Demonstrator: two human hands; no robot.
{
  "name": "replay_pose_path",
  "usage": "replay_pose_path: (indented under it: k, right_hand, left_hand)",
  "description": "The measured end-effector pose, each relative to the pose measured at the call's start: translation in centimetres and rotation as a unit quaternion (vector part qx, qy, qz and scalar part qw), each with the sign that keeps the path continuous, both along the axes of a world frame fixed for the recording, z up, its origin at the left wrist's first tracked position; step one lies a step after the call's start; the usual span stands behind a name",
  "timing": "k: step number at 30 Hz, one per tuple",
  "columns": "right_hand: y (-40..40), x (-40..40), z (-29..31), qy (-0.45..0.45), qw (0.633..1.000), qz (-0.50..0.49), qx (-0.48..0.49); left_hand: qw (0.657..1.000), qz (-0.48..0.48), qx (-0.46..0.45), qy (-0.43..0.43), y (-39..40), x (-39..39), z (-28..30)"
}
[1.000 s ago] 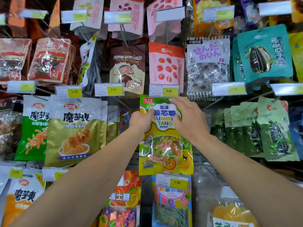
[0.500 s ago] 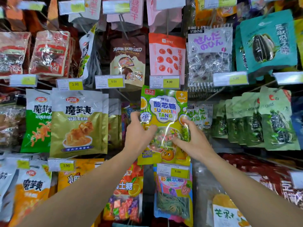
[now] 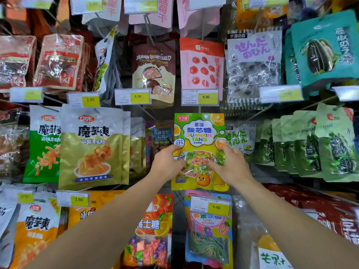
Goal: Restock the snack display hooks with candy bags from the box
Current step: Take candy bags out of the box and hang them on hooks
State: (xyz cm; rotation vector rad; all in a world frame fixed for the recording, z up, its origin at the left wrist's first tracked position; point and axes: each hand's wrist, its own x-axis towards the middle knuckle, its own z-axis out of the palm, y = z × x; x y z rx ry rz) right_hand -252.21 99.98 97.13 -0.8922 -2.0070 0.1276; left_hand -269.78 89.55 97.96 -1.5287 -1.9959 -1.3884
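Green-and-yellow candy bag (image 3: 200, 136) hangs upright in the display's middle column, long axis vertical, header up just under a 5.00 price tag (image 3: 200, 97), printed face out. Left hand (image 3: 167, 164) grips its left edge at mid-height, right hand (image 3: 231, 166) pinches the right edge opposite

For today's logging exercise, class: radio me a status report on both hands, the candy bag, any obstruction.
Left hand and right hand both holding candy bag, mid-height. Bag's top at hook under 5.00 price tag. Neighbouring bags close, none across its front.
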Motion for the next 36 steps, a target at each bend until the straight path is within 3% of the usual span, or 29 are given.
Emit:
replay_pose_path:
  k: [4, 10, 21, 31, 36]
  right_hand:
    - [0.6, -1.1, 0.1, -0.042, 0.998, -0.006, -0.055]
    - [-0.5, -1.7, -0.1, -0.017, 0.995, 0.005, -0.095]
    - [-6.6, -1.8, -0.6, -0.036, 0.997, -0.054, -0.040]
    - [-16.3, -1.4, -5.2, -0.093, 0.994, -0.047, -0.025]
    - [-21.9, -1.1, -10.4, -0.113, 0.992, -0.006, -0.056]
  left_hand:
    - [0.996, -0.038, -0.072, -0.025, 0.7, -1.0, 0.2]
    - [0.990, -0.103, -0.086, -0.053, 0.8, -2.9, -0.3]
    - [0.989, -0.131, -0.073, -0.010, -3.3, -3.5, -0.7]
    - [0.986, -0.162, -0.022, -0.041, -12.9, -0.9, -4.5]
    - [0.986, -0.134, -0.058, -0.084, -19.6, -0.1, -9.5]
